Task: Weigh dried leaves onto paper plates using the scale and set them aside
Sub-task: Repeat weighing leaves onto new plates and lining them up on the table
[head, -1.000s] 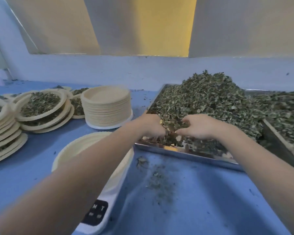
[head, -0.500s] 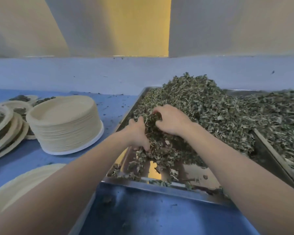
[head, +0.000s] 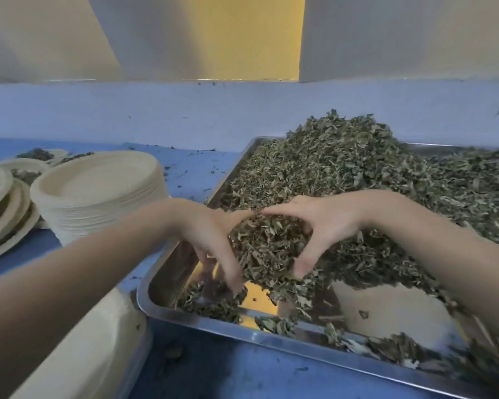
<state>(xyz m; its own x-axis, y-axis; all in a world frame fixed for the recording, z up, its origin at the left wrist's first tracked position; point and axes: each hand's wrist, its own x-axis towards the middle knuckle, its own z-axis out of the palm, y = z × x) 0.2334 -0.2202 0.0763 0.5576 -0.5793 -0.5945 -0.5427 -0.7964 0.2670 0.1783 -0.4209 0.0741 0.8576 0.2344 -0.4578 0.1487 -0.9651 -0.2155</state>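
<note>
Biggest risk here imo is spillage; the clump of dried leaves (head: 267,246) is loose and flaky, so if the hands lift with gaps between the fingers, bits will probably rain onto the blue table (head: 242,378) on the way to the plate, and the weight comes up short.

Going left to right: filled plates (head: 0,214) sit stacked at the far left edge, then the tall stack of empty paper plates (head: 98,194) just beside them; a pale plate (head: 104,341) shows at the bottom left under the forearm, presumably on the scale, which I can't actually see.

Then the left hand (head: 211,231), fingers curled down and pressing the clump's left side; the right hand (head: 320,226) mirrors it on the other side, thumbs nearly touching on top, so together they cup one mound between them, down near the bare front of the steel tray (head: 202,315); the big pile fills the rest of the tray to the right.
</note>
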